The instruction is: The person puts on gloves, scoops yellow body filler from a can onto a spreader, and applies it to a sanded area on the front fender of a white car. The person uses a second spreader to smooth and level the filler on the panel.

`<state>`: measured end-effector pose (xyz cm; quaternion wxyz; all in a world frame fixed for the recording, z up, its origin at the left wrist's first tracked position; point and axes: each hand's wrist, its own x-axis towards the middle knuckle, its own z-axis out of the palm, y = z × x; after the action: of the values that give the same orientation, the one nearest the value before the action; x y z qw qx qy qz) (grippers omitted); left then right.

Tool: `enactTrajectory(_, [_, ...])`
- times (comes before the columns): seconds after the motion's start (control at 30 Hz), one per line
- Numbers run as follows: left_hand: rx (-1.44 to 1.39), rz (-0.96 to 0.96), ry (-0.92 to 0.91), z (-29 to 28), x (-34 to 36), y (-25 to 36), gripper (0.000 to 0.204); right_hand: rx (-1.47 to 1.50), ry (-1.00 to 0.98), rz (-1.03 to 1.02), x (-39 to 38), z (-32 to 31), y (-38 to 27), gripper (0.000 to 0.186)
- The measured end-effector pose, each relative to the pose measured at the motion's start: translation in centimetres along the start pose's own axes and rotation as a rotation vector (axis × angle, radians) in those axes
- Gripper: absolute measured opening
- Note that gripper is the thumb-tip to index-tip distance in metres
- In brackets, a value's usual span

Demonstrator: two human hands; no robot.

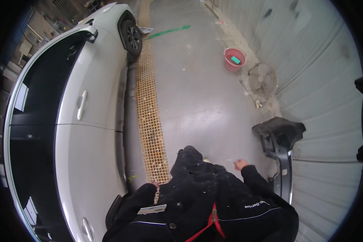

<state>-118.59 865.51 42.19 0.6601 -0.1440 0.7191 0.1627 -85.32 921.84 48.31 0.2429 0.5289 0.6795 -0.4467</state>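
1 left hand [155,184] and 1 right hand [240,164] are hanging above the floor [201,109]; I can't tell if fingers are spreading.

One car, one bucket, one fan and two bare hands were in view.
On the left stood one white car [93,74] with one wheel [132,37] showing, one side mirror [93,33] and two door handles, a far handle [82,105] and a near handle [86,230]. One floor grating [149,105] and one green stripe [169,32] were counted; on the right, one red bucket [230,68] holding one green block [235,60], one fan [263,80] and one black car panel [285,135]. The person showed one left hand [155,184] and one right hand [240,164].
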Motion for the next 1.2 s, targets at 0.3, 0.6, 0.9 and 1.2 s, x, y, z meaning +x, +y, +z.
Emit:
enactTrajectory(0.3, [0.475,0.325,0.120,-26.5,6.3,51.8,0.046,0.322,0.157,-0.196,34.0,-29.7,-48.1,0.025])
enactTrajectory(0.6, [-0.009,0.920,0.416,-52.3,-1.4,127.5,0.029,0.015,-0.006,0.030,57.0,-41.0,-65.4,0.043])
enactTrajectory(0.9, [0.215,0.735,0.324,-67.0,0.6,170.2,0.029,0.139,-0.018,0.123,91.0,-80.2,-108.1,0.033])
enactTrajectory(1.2, [0.329,0.184,0.077,-89.5,9.8,203.0,0.047,0.216,0.423,-0.588,129.7,-119.9,-165.8,0.026])
